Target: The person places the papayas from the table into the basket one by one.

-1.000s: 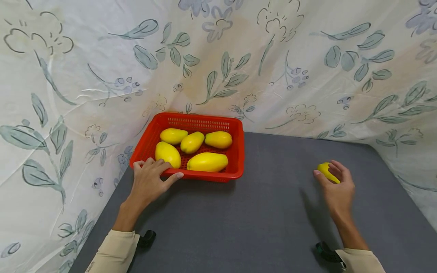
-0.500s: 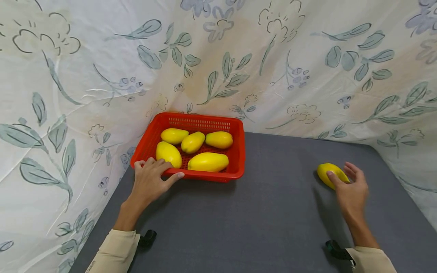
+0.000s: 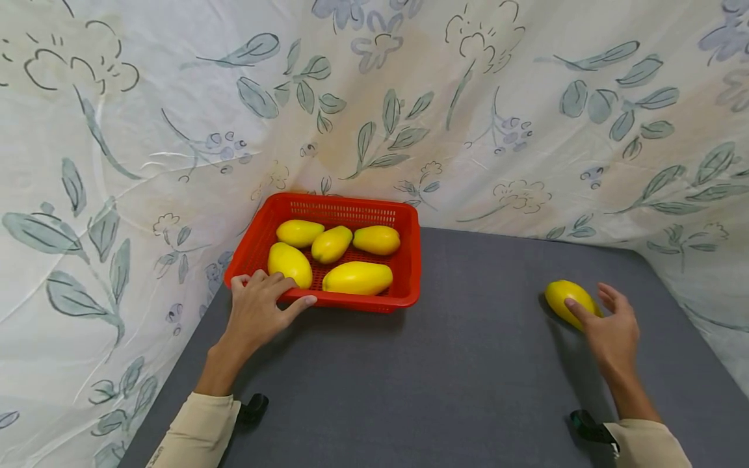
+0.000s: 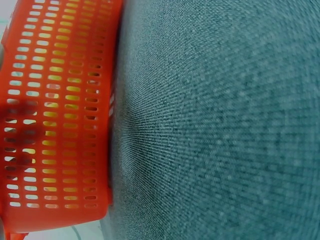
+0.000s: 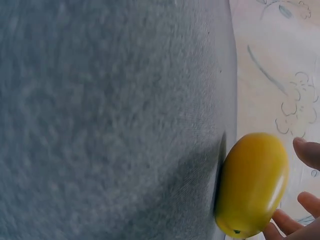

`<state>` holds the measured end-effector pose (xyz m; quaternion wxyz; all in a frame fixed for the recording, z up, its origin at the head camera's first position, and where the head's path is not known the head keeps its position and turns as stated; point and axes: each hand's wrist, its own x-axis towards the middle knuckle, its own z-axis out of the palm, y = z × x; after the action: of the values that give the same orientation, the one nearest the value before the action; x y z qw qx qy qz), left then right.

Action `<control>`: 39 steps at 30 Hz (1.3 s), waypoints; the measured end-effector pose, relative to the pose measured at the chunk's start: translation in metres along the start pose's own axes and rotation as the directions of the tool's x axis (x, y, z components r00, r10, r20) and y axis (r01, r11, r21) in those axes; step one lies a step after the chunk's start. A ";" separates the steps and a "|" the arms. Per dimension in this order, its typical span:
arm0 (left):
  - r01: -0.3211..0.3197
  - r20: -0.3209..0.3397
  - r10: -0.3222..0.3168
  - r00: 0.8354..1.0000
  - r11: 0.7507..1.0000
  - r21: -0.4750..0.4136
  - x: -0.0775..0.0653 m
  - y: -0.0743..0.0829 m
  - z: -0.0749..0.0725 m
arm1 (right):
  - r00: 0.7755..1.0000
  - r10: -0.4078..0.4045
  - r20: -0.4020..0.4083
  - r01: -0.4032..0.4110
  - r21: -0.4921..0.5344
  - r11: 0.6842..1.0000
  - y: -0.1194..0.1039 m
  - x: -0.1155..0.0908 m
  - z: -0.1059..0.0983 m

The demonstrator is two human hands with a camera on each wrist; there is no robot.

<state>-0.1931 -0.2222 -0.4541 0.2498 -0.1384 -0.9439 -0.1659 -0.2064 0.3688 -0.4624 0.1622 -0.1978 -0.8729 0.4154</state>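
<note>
My left hand (image 3: 257,312) grips the near rim of a red plastic basket (image 3: 404,302) at its left corner, fingers over the rim and thumb along the outside. Inside lie several yellow papaya-like fruits (image 3: 357,278), whose colour shows through the slotted basket wall (image 4: 60,115) in the left wrist view. On the right of the table a single smooth, oblong yellow fruit (image 3: 564,300) rests on the cloth. Beside it is my right hand (image 3: 613,335), fingers spread and relaxed, thumb overlapping the fruit in the head view. The right wrist view has the thumb apart from this fruit (image 5: 252,185).
Dark grey cloth (image 3: 468,364) covers the table, extending between the basket and the lone fruit. A white floral curtain (image 3: 491,143) hangs behind the table and along both sides, close to the basket's back. Black wrist straps (image 3: 254,409) sit at the sleeves.
My right hand has moved right and a little toward me, uncovering more of the lone fruit, which stays in nearly the same spot. The left hand and basket have kept still.
</note>
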 end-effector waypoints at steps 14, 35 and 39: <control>-0.012 -0.018 0.012 1.000 1.000 -0.004 0.001 -0.001 0.002 | 0.991 -0.041 0.125 0.054 -0.099 0.994 0.015 0.010 0.003; -0.005 -0.009 0.005 1.000 1.000 -0.007 0.002 0.000 0.001 | 0.991 -0.055 0.119 0.069 -0.120 0.990 0.020 0.011 0.006; -0.010 -0.014 0.010 1.000 1.000 -0.009 0.002 -0.001 0.002 | 0.992 -0.047 0.119 0.061 -0.113 0.992 0.019 0.010 0.005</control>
<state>-0.1961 -0.2217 -0.4547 0.2567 -0.1428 -0.9407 -0.1698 -0.2132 0.3812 -0.4790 0.1104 -0.1587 -0.9087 0.3701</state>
